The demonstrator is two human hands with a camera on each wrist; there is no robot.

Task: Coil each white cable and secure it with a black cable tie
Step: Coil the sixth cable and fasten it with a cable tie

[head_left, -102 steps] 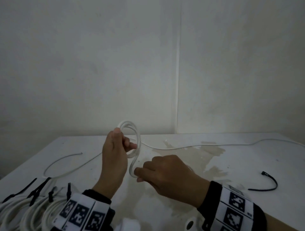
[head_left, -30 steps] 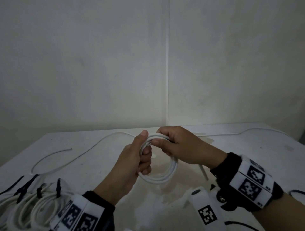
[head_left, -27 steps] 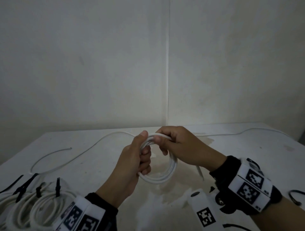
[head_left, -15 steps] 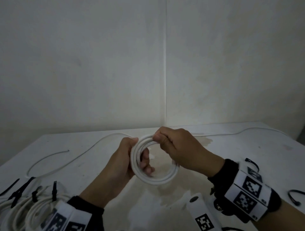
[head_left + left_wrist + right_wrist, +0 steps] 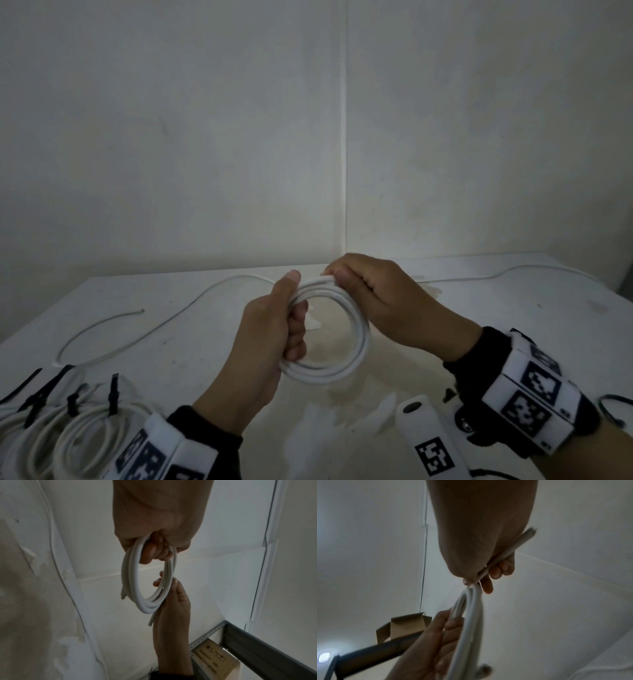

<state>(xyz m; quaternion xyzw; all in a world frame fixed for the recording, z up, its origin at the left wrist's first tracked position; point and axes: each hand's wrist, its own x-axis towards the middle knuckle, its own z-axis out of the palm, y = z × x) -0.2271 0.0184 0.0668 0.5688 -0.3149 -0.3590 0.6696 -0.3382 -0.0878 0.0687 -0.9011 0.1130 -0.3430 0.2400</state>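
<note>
A white cable wound into a round coil (image 5: 346,356) hangs upright above the table (image 5: 191,346), between both hands. My left hand (image 5: 274,329) grips the coil's left side, fingers curled through the ring (image 5: 132,566). My right hand (image 5: 376,298) pinches the top of the coil (image 5: 471,601), and a short cable end (image 5: 518,543) lies across its palm. A second cut end (image 5: 123,595) sticks out at the coil's side. One black cable tie (image 5: 613,407) lies at the table's right edge.
Several coiled white cables (image 5: 58,435) bound with black ties (image 5: 113,394) lie at the front left. Two loose white cables (image 5: 144,335) (image 5: 527,270) stretch across the far table. A white wall stands close behind. A metal shelf (image 5: 257,653) with a cardboard box sits off to the side.
The long loose cable has been wound from a single small loop into a full coil. In the last second the right hand shifted its hold along the top of the coil.
</note>
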